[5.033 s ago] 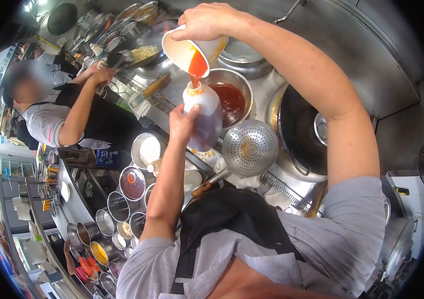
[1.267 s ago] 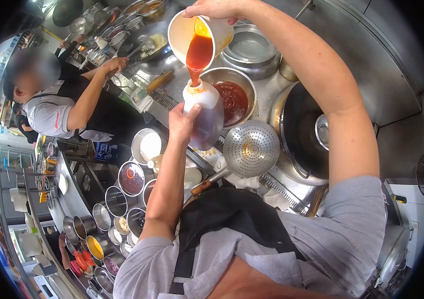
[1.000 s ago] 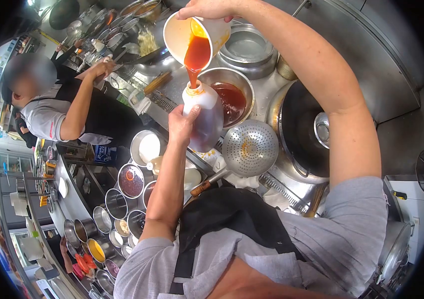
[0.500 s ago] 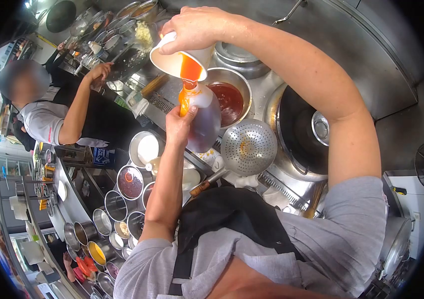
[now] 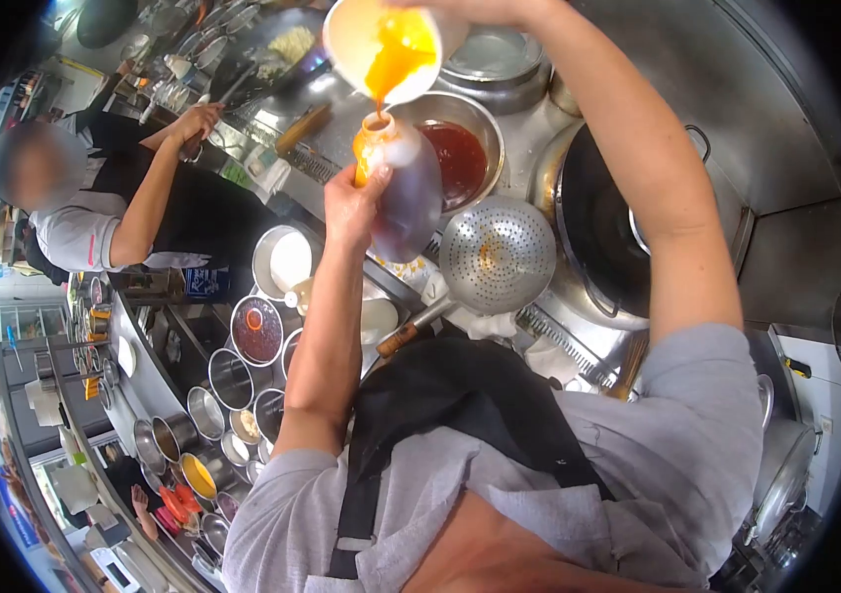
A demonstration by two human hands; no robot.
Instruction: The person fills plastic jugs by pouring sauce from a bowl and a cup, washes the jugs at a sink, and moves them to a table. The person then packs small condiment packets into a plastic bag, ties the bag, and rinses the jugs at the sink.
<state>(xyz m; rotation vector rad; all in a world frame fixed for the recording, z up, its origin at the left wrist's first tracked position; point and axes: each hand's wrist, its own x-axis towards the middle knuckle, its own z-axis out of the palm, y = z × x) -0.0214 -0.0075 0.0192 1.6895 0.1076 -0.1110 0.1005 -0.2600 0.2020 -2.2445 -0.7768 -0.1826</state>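
My left hand [image 5: 349,210] is wrapped around the upper part of a translucent squeeze bottle [image 5: 411,203], dark inside, with orange sauce smeared over its neck. Above it, a white tub [image 5: 343,42] is tipped steeply in my right hand [image 5: 485,8], whose fingers are mostly cut off by the top edge. Orange-red sauce [image 5: 391,69] slides down the tub's inner wall and falls in a thin stream into the bottle's open mouth. Just behind the bottle stands a metal bowl [image 5: 499,148] of dark red sauce.
A perforated strainer ladle [image 5: 514,262] lies in front of the bowl, its wooden handle toward me. To the right sits a large black wok [image 5: 588,212]. Several metal containers [image 5: 233,381] fill the lower left. A co-worker [image 5: 109,227] stands at the left, holding a utensil over another wok.
The tub has risen and is tipped further, showing more of its inside. The sauce stream is thinner. The bottle sits slightly higher in view, and my right hand has moved partly out of frame.
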